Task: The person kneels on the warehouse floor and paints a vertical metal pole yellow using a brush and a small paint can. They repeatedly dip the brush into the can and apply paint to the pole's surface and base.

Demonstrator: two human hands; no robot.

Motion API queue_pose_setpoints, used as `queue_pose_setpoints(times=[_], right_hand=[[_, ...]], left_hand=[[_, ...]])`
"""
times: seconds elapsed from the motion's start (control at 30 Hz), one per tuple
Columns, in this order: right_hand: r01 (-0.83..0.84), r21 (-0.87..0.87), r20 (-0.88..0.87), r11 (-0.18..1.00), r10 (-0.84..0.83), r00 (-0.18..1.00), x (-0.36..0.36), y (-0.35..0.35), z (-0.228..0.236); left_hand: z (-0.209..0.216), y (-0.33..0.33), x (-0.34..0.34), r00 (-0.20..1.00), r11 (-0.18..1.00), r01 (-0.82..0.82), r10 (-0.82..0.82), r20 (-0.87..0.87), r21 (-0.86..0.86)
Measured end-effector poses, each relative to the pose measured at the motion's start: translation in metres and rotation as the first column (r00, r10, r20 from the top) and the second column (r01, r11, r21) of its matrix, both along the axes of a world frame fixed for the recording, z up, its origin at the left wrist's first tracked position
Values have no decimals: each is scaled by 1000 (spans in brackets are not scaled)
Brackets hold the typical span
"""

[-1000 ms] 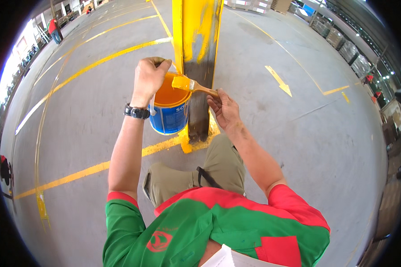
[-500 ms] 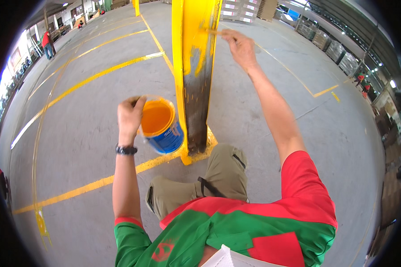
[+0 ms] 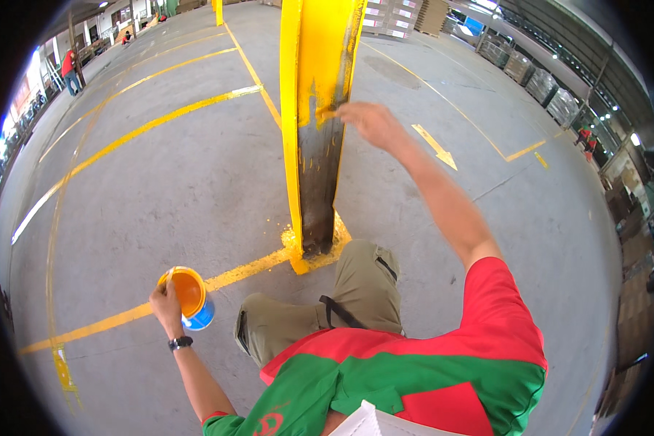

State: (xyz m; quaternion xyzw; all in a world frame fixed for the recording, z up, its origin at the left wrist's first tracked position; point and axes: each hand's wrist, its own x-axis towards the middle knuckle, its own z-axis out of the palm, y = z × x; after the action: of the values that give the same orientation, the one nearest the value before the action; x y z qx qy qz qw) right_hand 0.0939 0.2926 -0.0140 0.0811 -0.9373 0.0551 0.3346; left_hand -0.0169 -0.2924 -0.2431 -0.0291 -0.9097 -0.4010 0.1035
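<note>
Bucket: blue, orange paint inside; left of column, well apart; held in left hand, fingers clamped at upper edge, rim or handle cannot be told.
Brush: in right hand, fingers blurred, closed on it; bristles at column face.
Column: yellow above, dark below, yellow streaks.
Watch: black, left wrist.

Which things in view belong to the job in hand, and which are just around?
In the job:
- paintbrush, in the right hand
- blue paint bucket, in the left hand
- part-painted column

Just around:
- stacked boxes
- yellow floor arrow
</note>
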Motion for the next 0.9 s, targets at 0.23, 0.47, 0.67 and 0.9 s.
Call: queue_pose_setpoints(times=[0.23,0.47,0.67,0.9], right_hand=[[259,130,-331,957,-204,921,-22,-6,154],[369,787,-246,494,-297,923,-33,-32,204],[33,806,150,591,-259,954,-30,-39,152],[371,843,-309,389,-215,927,-44,-43,212]], left_hand=[[-68,-78,31,981,981,-189,190,-29,44],[-94,-132,79,949,960,-279,271,163,29],[-120,-141,104,929,930,-336,302,213,146],[-196,-177,103,949,933,-297,267,165,201]])
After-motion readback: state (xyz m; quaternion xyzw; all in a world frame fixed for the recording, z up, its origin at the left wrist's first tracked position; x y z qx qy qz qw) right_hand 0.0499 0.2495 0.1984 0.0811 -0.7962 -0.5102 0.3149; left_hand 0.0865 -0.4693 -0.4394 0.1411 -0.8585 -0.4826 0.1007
